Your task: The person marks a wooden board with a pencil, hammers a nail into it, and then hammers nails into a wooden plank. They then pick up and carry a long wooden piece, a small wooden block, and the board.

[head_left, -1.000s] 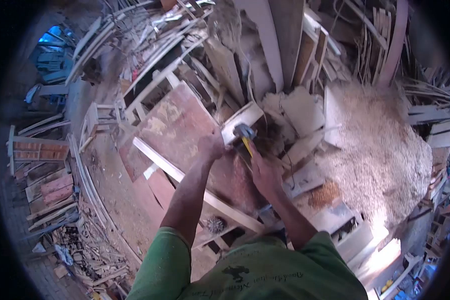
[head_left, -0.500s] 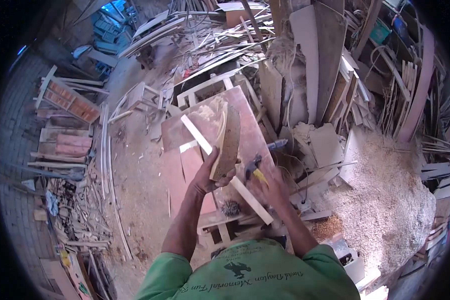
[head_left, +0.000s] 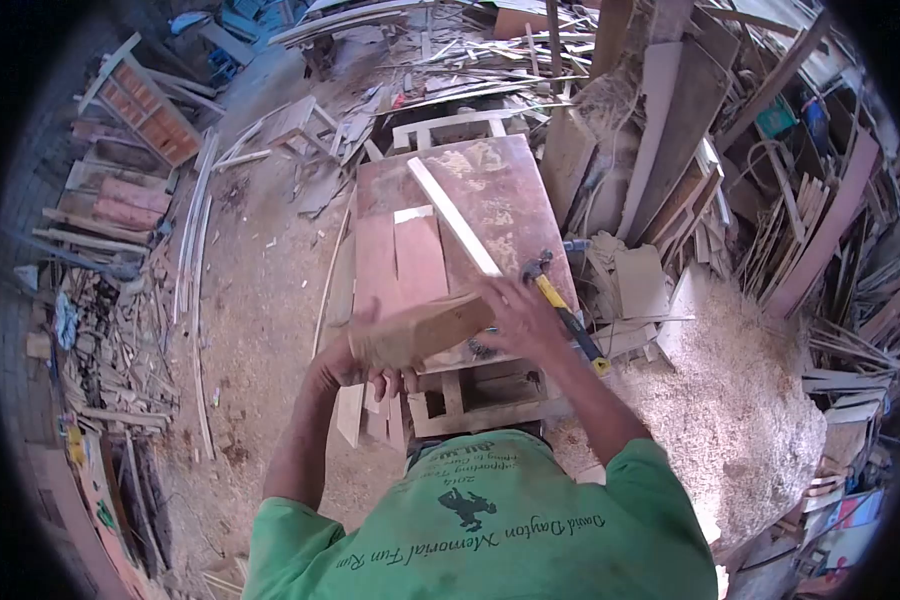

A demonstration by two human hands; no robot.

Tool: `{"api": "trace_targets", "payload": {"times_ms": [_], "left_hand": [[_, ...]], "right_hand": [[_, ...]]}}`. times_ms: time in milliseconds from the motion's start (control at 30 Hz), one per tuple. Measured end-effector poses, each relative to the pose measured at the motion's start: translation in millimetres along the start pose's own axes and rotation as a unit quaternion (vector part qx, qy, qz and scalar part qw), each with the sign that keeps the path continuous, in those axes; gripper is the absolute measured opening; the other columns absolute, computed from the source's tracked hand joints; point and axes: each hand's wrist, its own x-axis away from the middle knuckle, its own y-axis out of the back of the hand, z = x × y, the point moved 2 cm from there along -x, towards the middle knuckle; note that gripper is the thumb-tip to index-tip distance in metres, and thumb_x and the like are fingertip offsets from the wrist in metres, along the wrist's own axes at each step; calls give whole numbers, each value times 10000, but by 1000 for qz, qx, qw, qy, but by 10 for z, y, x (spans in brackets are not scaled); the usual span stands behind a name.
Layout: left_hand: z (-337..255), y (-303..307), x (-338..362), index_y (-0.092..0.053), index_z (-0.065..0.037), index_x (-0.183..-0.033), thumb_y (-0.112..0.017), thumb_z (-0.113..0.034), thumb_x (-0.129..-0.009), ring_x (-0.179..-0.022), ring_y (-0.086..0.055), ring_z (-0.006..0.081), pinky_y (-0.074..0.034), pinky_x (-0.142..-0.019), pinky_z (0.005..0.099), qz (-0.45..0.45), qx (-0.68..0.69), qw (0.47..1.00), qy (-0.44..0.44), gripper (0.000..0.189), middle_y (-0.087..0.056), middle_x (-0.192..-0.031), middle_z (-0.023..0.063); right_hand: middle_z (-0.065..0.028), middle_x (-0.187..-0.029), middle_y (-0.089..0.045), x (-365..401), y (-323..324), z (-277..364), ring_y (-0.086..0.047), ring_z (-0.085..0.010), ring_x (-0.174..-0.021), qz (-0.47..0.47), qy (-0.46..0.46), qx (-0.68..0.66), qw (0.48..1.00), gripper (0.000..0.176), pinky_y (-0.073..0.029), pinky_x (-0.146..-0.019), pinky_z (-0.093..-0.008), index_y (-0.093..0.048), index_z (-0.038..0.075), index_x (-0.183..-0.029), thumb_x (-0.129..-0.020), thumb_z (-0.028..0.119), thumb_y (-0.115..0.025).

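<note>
A thick, slightly curved wooden block (head_left: 425, 330) is held crosswise over the near end of the worktable (head_left: 538, 200). My left hand (head_left: 348, 362) is closed around its left end, with fingertips showing below it. My right hand (head_left: 525, 322) closes on the block's right end, slightly blurred. A pale wood strip (head_left: 453, 217) lies diagonally on the table; its near end is hidden by my right hand. Just right of that hand, a claw hammer (head_left: 560, 302) with a yellow and black handle rests along the table's right edge. Flat reddish boards (head_left: 395, 255) lie left of the strip.
Sawdust (head_left: 735, 390) is heaped on the floor at the right. Planks and boards (head_left: 660, 130) lean close behind the table's right side. Scrap wood (head_left: 115, 350) is piled at the left, near long strips (head_left: 198, 240) on the floor. A small wooden frame (head_left: 308, 128) stands beyond.
My right hand has let go of the hammer, now lying at the table's right edge, and taken the block's end. The block has turned from upright to crosswise and come nearer me.
</note>
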Motion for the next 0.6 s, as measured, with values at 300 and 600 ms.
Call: {"api": "trace_targets", "payload": {"times_ms": [300, 600], "left_hand": [[1216, 630, -153, -520, -34, -1499, -718, -365, -1034, -1023, -696, 207, -562, -879, 334, -521, -49, 823, -222, 604, -714, -1178, 102], [614, 2184, -276, -527, -22, -1529, -700, -122, -1035, -1121, -699, 231, -571, -985, 392, -446, -35, 854, -264, 534, -722, -1299, 129]], "right_hand": [[-277, -1310, -707, -118, -1214, 1520, -704, -424, -1208, 179, -333, -258, 889, 841, -562, -1014, -529, -564, 50, -1468, -849, 557, -824], [-285, -1523, -564, 235, -1669, 1287, -545, -446, -1421, 97, -280, -253, 921, 724, -436, -1202, -494, -578, -5, -1493, -961, 447, -773]]}}
